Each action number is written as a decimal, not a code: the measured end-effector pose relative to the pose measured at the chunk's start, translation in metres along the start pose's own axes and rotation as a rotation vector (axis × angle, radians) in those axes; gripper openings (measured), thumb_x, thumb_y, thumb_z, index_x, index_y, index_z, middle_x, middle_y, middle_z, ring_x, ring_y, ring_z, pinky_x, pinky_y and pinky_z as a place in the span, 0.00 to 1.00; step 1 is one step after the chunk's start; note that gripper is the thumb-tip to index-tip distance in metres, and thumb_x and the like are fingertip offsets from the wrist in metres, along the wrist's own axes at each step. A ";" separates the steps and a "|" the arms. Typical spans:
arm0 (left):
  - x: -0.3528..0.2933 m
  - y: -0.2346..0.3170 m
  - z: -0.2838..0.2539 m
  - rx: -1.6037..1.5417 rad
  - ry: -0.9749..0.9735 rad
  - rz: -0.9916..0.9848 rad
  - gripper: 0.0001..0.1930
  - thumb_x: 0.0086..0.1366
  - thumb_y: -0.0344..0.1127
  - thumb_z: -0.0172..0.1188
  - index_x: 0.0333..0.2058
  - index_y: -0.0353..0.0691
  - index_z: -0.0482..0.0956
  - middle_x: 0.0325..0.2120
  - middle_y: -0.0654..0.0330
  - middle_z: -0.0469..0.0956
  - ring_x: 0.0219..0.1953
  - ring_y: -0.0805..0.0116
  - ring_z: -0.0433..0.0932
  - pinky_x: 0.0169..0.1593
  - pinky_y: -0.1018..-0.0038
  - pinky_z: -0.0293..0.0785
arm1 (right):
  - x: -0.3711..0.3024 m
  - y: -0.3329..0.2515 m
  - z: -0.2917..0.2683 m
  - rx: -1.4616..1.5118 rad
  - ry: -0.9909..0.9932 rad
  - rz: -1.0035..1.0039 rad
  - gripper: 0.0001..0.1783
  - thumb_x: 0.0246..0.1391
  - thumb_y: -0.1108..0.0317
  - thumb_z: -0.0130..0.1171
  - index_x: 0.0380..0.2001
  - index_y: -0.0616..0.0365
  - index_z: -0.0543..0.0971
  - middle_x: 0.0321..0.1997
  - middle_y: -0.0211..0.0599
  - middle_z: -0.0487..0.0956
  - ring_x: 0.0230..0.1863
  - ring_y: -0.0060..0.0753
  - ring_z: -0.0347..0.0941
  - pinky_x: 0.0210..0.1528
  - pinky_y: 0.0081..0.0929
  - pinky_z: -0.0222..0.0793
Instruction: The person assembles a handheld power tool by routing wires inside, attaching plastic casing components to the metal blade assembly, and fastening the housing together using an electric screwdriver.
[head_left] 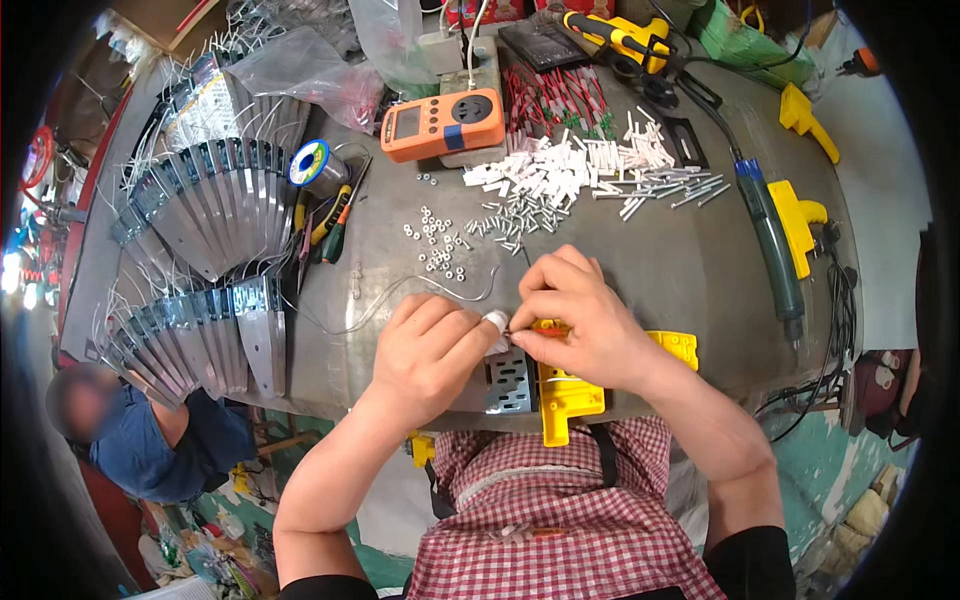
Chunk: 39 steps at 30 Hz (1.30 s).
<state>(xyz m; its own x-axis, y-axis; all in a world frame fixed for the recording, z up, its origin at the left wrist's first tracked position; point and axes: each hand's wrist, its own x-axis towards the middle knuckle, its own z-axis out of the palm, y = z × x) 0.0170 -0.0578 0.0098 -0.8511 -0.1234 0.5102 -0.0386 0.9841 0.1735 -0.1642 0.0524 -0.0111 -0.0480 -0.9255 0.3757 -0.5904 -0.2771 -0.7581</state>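
Observation:
My left hand (425,350) is closed, its fingertips pinched together beside a white wrapping (497,325) at the thumb. Facing it, my right hand (575,320) is also closed in a pinch, fingertips almost meeting the left ones. What either pinch holds is too small to make out. Beneath the hands lies a slotted metal plate (508,382) next to a yellow plastic housing (572,398), partly covered by my right hand. Another yellow plastic part (673,346) shows beyond my right wrist. A thin silvery wire (440,277) curves over the table behind my left hand.
Metal plates with wires (215,200) fan out at left, near a solder spool (318,166) and pliers (325,222). Behind my hands lie nuts (437,240), screws (510,222), white sleeves (560,165) and an orange multimeter (443,125). A green-handled tool (770,240) lies right. Another person (170,440) sits left.

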 end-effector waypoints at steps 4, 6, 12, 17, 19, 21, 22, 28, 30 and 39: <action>0.023 0.000 -0.010 -0.473 -0.307 -0.564 0.07 0.57 0.33 0.60 0.31 0.36 0.76 0.24 0.61 0.73 0.28 0.69 0.72 0.36 0.72 0.68 | 0.000 -0.012 0.008 -0.365 0.202 -0.168 0.10 0.39 0.70 0.63 0.24 0.52 0.71 0.32 0.28 0.69 0.39 0.34 0.65 0.44 0.36 0.55; 0.025 -0.013 0.004 -0.865 -0.295 -0.958 0.14 0.69 0.40 0.50 0.33 0.34 0.74 0.25 0.56 0.74 0.32 0.71 0.71 0.39 0.71 0.69 | 0.000 -0.012 0.007 -0.348 0.214 -0.120 0.10 0.39 0.70 0.63 0.24 0.51 0.71 0.32 0.27 0.69 0.39 0.34 0.65 0.44 0.36 0.55; 0.078 -0.072 0.063 -0.167 0.016 -0.542 0.13 0.55 0.23 0.57 0.41 0.32 0.71 0.31 0.52 0.79 0.37 0.59 0.78 0.41 0.66 0.74 | -0.005 -0.024 0.002 -0.190 0.147 -0.012 0.07 0.43 0.70 0.66 0.29 0.52 0.80 0.30 0.26 0.73 0.37 0.31 0.67 0.43 0.33 0.55; 0.082 -0.087 0.078 0.083 -0.053 -0.333 0.15 0.48 0.19 0.54 0.38 0.34 0.70 0.29 0.52 0.77 0.37 0.50 0.76 0.41 0.59 0.73 | -0.018 -0.025 0.002 -0.058 0.176 0.015 0.07 0.47 0.67 0.65 0.31 0.52 0.80 0.31 0.25 0.75 0.37 0.30 0.69 0.43 0.33 0.55; 0.081 -0.092 0.075 0.098 -0.082 -0.280 0.14 0.49 0.20 0.53 0.37 0.34 0.71 0.32 0.50 0.76 0.38 0.48 0.76 0.42 0.58 0.72 | -0.017 -0.022 0.003 -0.018 0.182 0.016 0.08 0.45 0.66 0.66 0.31 0.52 0.80 0.30 0.25 0.76 0.35 0.30 0.70 0.43 0.32 0.56; 0.075 -0.080 0.062 0.081 -0.035 -0.254 0.12 0.49 0.22 0.55 0.35 0.32 0.72 0.31 0.48 0.74 0.37 0.49 0.75 0.43 0.62 0.72 | -0.018 -0.018 0.003 -0.019 0.189 0.017 0.09 0.44 0.65 0.67 0.31 0.52 0.81 0.30 0.26 0.77 0.35 0.30 0.70 0.43 0.32 0.56; 0.072 -0.068 0.047 -0.093 -0.061 -0.439 0.12 0.51 0.22 0.55 0.37 0.31 0.73 0.31 0.48 0.74 0.36 0.52 0.75 0.42 0.64 0.72 | -0.020 -0.016 0.003 -0.022 0.193 0.015 0.09 0.44 0.65 0.67 0.31 0.52 0.81 0.29 0.26 0.77 0.35 0.30 0.70 0.42 0.32 0.56; 0.014 -0.020 -0.001 -0.999 -0.263 -1.119 0.06 0.63 0.26 0.54 0.38 0.34 0.75 0.30 0.62 0.77 0.28 0.77 0.72 0.34 0.79 0.68 | -0.013 -0.015 0.004 -0.034 0.165 0.065 0.06 0.43 0.66 0.67 0.26 0.52 0.80 0.27 0.25 0.76 0.33 0.29 0.70 0.41 0.32 0.55; 0.002 -0.010 -0.005 -1.170 -0.145 -1.102 0.05 0.64 0.27 0.54 0.39 0.35 0.75 0.28 0.65 0.76 0.27 0.81 0.70 0.33 0.83 0.67 | -0.009 -0.014 0.007 -0.049 0.174 0.079 0.06 0.44 0.68 0.65 0.23 0.53 0.77 0.25 0.25 0.74 0.31 0.31 0.68 0.41 0.32 0.54; -0.016 -0.003 -0.001 -1.413 0.050 -1.195 0.08 0.65 0.28 0.52 0.42 0.35 0.74 0.29 0.60 0.77 0.28 0.77 0.71 0.33 0.82 0.68 | -0.008 -0.019 0.010 -0.036 0.136 0.126 0.07 0.42 0.70 0.64 0.22 0.53 0.75 0.23 0.26 0.72 0.31 0.31 0.68 0.41 0.31 0.55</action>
<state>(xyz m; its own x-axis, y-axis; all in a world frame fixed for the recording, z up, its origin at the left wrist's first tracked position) 0.0313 -0.0585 0.0023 -0.6883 -0.6167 -0.3819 -0.0991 -0.4415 0.8918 -0.1443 0.0624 -0.0054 -0.2303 -0.9081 0.3498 -0.6008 -0.1501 -0.7852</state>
